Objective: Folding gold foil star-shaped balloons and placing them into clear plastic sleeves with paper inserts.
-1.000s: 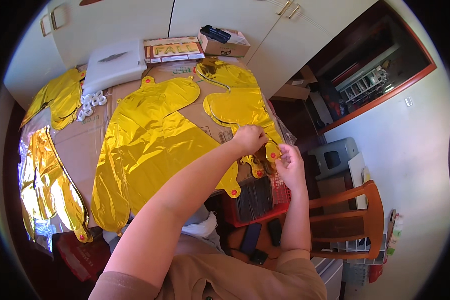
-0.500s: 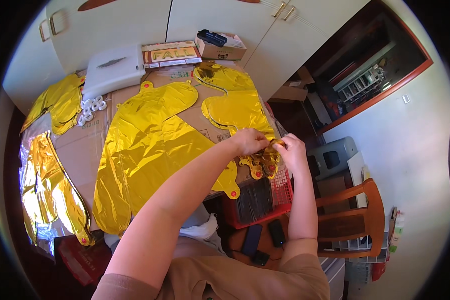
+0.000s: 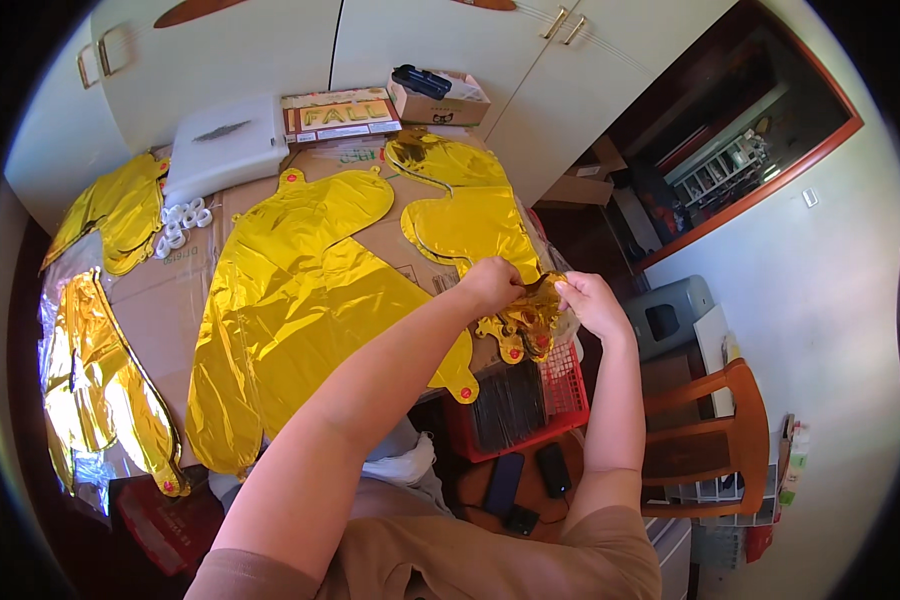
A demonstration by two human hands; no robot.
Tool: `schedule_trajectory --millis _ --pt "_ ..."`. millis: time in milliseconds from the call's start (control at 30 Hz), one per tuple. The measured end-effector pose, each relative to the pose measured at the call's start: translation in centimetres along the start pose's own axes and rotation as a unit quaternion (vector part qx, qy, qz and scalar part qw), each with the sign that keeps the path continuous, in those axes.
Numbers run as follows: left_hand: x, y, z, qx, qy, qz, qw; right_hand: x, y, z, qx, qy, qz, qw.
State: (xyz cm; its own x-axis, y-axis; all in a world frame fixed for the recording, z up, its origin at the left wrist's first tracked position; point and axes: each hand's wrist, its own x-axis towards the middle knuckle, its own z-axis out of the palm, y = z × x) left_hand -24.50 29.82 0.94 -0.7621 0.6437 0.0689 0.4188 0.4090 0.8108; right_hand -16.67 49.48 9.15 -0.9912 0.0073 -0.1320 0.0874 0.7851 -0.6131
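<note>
Flat gold foil balloons lie on a cardboard-covered table. At its right end, my left hand (image 3: 495,285) is closed on the folded near end of a gold foil balloon (image 3: 543,292). My right hand (image 3: 592,303) pinches the same foil a little to the right, with a short stretch of it between the hands. Below them, crumpled lobes with red round tabs hang at the table's edge. The foil's upper part (image 3: 470,222) lies flat beyond my hands. A large gold foil balloon (image 3: 300,270) spreads over the table's middle, partly behind my left forearm.
More gold foil balloons (image 3: 105,370) lie at the left. White ribbon rolls (image 3: 182,222), a white plastic case (image 3: 225,145), a flat printed box (image 3: 338,117) and a small carton (image 3: 440,100) are farther back. A red basket (image 3: 567,385) and wooden chair (image 3: 715,440) stand at the right.
My right hand has shifted a little right and down, away from my left. More of the dark gold foil now shows stretched between them.
</note>
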Motion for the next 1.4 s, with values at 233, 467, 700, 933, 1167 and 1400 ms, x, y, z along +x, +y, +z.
schedule_trajectory --millis 233,467,700,933,1167,1400 --pt "-0.1 -0.2 0.7 -0.013 0.047 -0.004 0.999 -0.6 -2.6 0.4 0.027 0.102 -0.158 0.982" --pt "-0.1 0.6 -0.4 -0.048 0.044 -0.051 0.997 -3.3 -3.2 2.5 0.002 0.22 -0.242 0.945" --pt "0.1 0.5 -0.8 -0.233 0.075 -0.103 0.964 -2.1 0.3 6.5 -0.162 0.156 -0.201 0.953" --pt "2.3 -1.4 -5.8 -0.546 0.191 -0.114 0.808 -0.6 -0.7 5.8 -0.206 0.114 -0.171 0.957" --pt "3.1 -1.9 -12.1 -0.645 0.241 -0.077 0.721 3.9 -4.7 3.9 -0.28 0.115 -0.168 0.938" --pt "3.1 0.4 -16.7 -0.576 0.257 -0.046 0.775 13.4 -4.9 6.4 -0.225 0.102 -0.167 0.955"
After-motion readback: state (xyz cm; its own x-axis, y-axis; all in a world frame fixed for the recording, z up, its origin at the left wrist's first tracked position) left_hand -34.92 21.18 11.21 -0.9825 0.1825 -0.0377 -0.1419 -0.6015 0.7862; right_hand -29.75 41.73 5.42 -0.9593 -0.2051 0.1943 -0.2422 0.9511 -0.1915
